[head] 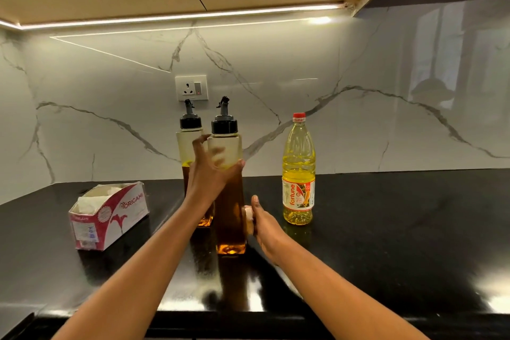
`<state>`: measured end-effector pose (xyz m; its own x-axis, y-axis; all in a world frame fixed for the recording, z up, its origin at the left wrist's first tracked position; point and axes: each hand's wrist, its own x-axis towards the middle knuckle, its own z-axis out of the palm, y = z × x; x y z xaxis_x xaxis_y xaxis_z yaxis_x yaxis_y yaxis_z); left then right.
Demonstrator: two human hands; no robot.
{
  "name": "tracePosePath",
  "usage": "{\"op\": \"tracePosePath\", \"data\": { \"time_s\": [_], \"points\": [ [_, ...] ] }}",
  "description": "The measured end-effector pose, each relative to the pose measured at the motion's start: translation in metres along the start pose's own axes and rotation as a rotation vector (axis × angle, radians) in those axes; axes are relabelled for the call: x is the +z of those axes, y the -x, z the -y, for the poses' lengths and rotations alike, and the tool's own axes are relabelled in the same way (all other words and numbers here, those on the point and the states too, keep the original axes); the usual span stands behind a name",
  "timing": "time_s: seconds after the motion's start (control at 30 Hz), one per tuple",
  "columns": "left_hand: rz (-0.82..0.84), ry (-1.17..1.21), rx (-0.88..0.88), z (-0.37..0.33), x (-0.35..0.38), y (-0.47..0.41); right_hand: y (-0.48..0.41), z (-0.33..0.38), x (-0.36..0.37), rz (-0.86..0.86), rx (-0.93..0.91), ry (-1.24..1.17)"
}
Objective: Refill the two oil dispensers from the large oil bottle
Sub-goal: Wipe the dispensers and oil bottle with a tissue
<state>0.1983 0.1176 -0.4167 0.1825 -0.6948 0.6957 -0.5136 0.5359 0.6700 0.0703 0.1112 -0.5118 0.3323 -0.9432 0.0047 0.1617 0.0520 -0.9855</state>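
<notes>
Two tall clear oil dispensers with black spout caps stand on the black counter. The nearer dispenser (230,201) holds amber oil to about two thirds. My left hand (211,171) grips it round its upper body. My right hand (258,222) holds its lower right side, fingers curled behind the glass. The farther dispenser (189,146) stands just behind and to the left, partly hidden by my left hand. The large oil bottle (298,171), yellow oil with a red cap and a red label, stands upright to the right, apart from both hands.
An open red and white tissue box (109,214) lies on the counter (400,229) at the left. A wall socket (191,88) sits on the marble backsplash behind the dispensers. Cabinets with a light strip hang overhead. The counter's front edge runs along the bottom.
</notes>
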Motion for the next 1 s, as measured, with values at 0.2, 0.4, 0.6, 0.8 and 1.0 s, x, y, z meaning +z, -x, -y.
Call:
{"op": "tracePosePath", "data": {
  "time_s": [0.2,0.4,0.6,0.8,1.0],
  "points": [
    [0.169,0.434,-0.100,0.012,-0.008,0.001,0.006,-0.002,-0.006,-0.054,0.084,-0.008],
    [0.253,0.522,-0.174,0.022,-0.022,-0.006,0.012,0.080,0.008,0.079,-0.134,-0.196],
    [0.289,0.501,-0.181,0.023,-0.028,-0.009,0.007,0.095,0.015,-0.010,-0.266,-0.062],
    [0.309,0.512,-0.183,0.033,-0.027,-0.003,0.018,-0.010,0.003,-0.136,0.057,0.352],
    [0.341,0.512,-0.214,0.045,-0.023,0.014,0.014,0.060,-0.007,-0.226,-0.117,-0.024]
  ]
}}
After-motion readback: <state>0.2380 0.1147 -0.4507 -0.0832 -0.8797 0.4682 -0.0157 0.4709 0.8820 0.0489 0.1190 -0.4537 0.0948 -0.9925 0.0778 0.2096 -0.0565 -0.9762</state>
